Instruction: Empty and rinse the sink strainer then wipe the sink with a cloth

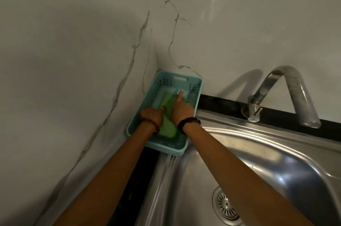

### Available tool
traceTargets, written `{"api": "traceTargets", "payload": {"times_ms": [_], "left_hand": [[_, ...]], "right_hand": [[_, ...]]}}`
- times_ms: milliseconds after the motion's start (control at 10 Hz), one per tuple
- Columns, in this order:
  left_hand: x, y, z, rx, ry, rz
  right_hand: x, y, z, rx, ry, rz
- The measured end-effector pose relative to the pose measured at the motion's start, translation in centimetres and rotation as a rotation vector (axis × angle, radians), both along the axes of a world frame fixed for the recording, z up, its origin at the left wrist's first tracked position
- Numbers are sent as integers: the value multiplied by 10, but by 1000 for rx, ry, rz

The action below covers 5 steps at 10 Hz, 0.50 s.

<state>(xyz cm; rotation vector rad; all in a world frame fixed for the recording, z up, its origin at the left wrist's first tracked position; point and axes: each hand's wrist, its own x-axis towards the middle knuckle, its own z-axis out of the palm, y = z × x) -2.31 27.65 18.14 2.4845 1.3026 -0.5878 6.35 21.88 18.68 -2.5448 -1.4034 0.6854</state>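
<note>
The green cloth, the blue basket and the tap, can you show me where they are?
green cloth (pixel 167 130): head view, on its near end between the wrists.
blue basket (pixel 167 147): head view, on its near wall.
tap (pixel 295 85): head view, on the curved spout.

My left hand (pixel 151 115) hides its own fingers in the basket (pixel 191 96), over the green cloth (pixel 167 128). Below the basket, the picture's edge cuts the strainer (pixel 226 205).
</note>
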Motion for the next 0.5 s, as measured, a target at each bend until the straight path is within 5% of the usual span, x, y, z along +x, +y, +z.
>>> {"api": "traceTargets", "payload": {"times_ms": [100,200,400,500], "left_hand": [[4,0,-1,59,113,-93],[6,-16,16,198,5,-76],[-1,-94,61,244,-643,102],[2,-158,64,172,-755,47]], "right_hand": [[-2,1,-3,-97,-92,132],[-7,-8,14,28,-103,101],[-4,-95,55,468,-208,-73],[0,-167,52,489,-217,-198]]}}
